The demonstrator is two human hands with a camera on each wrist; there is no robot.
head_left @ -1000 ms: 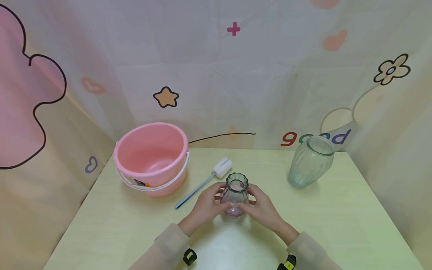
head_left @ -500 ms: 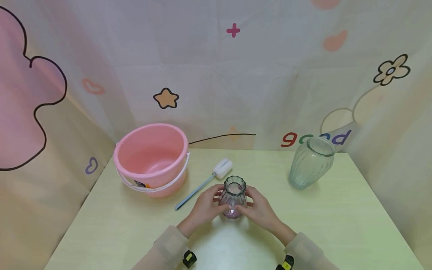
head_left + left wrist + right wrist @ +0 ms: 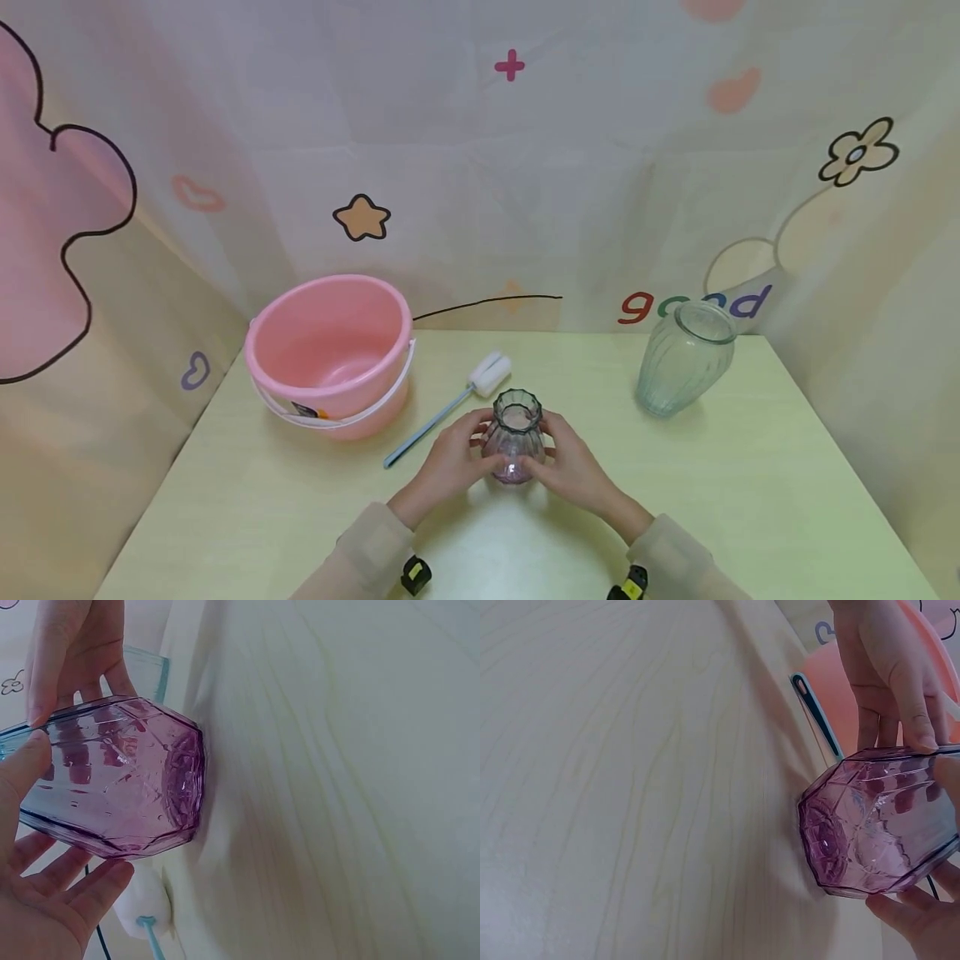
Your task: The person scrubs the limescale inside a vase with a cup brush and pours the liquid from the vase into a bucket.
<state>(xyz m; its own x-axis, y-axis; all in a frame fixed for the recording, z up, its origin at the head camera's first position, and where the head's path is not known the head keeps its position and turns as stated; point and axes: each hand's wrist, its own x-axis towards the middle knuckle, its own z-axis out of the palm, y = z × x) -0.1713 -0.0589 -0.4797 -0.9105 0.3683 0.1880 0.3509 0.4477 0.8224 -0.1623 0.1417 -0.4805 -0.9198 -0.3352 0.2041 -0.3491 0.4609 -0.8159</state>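
A small ribbed glass vase (image 3: pixel 516 446), smoky green at its scalloped rim and purple toward the base, is upright near the table's middle. My left hand (image 3: pixel 452 457) holds its left side, while my right hand (image 3: pixel 576 469) holds the right side. Both thumbs lie on its near face and the other fingers reach around behind. In the left wrist view, droplets or marks show on the vase's purple wall (image 3: pixel 120 787). Whether its base touches the table cannot be told. Behind it lies a sponge bottle brush (image 3: pixel 491 372) with a blue handle.
A pink bucket (image 3: pixel 330 408) with a white handle stands at the back left. Toward the back right is a larger pale green glass vase (image 3: pixel 682 362). A printed curtain (image 3: pixel 450 167) hangs behind and beside the pale wooden table (image 3: pixel 750 500).
The small vase and both hands have come slightly nearer to me and a little left. The hold looks the same. The whole head view has shifted slightly.
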